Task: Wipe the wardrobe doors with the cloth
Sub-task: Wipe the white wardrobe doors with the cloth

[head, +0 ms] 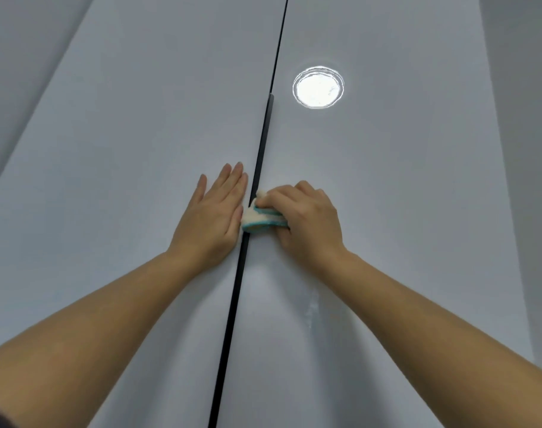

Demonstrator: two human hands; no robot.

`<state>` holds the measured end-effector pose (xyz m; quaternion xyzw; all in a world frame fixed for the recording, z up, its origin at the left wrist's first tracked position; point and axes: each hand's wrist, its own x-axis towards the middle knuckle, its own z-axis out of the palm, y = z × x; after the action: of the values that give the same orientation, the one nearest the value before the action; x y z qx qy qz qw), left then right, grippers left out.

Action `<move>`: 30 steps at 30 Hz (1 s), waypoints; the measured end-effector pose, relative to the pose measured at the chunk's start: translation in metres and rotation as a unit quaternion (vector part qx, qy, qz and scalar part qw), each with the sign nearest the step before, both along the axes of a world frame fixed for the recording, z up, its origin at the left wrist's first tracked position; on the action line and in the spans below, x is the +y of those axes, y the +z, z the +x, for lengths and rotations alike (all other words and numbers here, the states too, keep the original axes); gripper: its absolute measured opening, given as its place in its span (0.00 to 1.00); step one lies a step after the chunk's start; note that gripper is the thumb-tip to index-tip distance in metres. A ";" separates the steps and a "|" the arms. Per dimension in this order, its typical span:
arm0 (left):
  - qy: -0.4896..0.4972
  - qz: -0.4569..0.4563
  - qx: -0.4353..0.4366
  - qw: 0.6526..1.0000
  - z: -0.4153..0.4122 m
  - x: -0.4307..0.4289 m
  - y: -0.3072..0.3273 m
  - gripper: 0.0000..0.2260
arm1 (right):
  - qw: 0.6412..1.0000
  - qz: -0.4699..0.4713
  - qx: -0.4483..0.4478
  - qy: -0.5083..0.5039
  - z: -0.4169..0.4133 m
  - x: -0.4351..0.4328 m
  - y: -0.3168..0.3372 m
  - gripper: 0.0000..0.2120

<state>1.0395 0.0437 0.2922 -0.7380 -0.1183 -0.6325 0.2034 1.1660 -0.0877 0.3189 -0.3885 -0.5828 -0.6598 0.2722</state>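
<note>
Two pale grey wardrobe doors fill the view, the left door (pixel 133 156) and the right door (pixel 402 186), split by a black vertical handle strip (pixel 257 168). My left hand (pixel 214 214) lies flat on the left door beside the strip, fingers spread upward. My right hand (pixel 306 220) is closed on a folded white cloth with a teal edge (pixel 258 219), pressing it against the strip at the right door's edge. The cloth touches my left hand's thumb side.
A round bright reflection of a ceiling light (pixel 318 87) shows on the right door. A faint wet streak (pixel 313 307) runs down the right door below my right wrist. A further grey panel (pixel 22 57) stands at the far left.
</note>
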 end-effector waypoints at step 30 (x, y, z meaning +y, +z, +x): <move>0.031 -0.077 -0.028 0.996 0.011 -0.016 -0.113 0.28 | 0.988 0.091 0.108 -0.056 0.029 -0.033 -0.015 0.14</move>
<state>1.0503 0.0274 0.1794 -0.7291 -0.1950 -0.6356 0.1624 1.1950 -0.1210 0.3037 -0.4637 -0.4649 -0.6781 0.3302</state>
